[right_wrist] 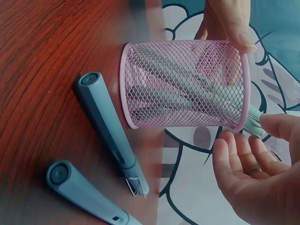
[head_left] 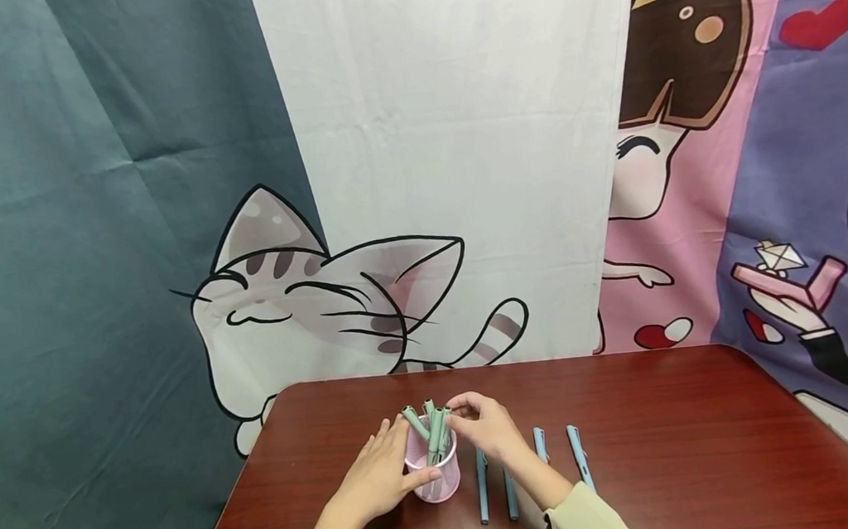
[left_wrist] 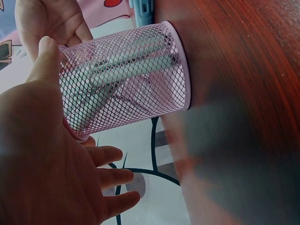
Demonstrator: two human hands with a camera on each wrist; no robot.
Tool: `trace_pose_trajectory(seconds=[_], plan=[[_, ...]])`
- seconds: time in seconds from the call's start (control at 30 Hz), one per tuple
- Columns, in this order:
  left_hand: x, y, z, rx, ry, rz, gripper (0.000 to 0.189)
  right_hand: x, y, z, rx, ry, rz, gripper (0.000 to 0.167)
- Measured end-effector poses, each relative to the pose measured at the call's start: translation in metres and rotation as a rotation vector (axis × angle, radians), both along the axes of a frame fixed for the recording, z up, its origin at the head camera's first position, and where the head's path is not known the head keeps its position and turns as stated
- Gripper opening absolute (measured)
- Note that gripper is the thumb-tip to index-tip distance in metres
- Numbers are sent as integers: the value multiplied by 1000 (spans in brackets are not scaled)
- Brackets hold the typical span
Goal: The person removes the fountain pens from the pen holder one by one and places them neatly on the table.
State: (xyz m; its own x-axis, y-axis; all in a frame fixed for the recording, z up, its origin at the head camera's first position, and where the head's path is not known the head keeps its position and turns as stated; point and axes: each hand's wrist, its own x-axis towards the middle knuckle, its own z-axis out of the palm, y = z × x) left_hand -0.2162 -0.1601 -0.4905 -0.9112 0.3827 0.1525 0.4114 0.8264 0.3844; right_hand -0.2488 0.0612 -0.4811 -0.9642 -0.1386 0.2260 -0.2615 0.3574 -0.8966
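Note:
A pink mesh pen cup (head_left: 447,480) stands upright on the table with several green pens (head_left: 411,420) in it, their tops above the rim. My left hand (head_left: 384,471) rests around its left side, the thumb (left_wrist: 48,56) at the rim and the other fingers (left_wrist: 117,178) extended and spread past the cup. At the right side of the rim, my right hand (head_left: 487,427) pinches the top of one green pen (right_wrist: 254,121) between thumb and fingers. The lower part of that pen is inside the mesh.
Several blue pens lie to the right of the cup; a blue pen (head_left: 482,486) is nearest it and another blue pen (head_left: 580,458) is farthest right. The dark red wooden table (head_left: 677,435) ends at a cartoon-print curtain (head_left: 454,171).

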Motion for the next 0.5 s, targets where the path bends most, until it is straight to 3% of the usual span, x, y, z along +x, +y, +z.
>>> trace_pose_trajectory(seconds=[0.5], plan=[[-2,1,-3,17,14,-1,104,1,-8,1,36,-2,-31,19]])
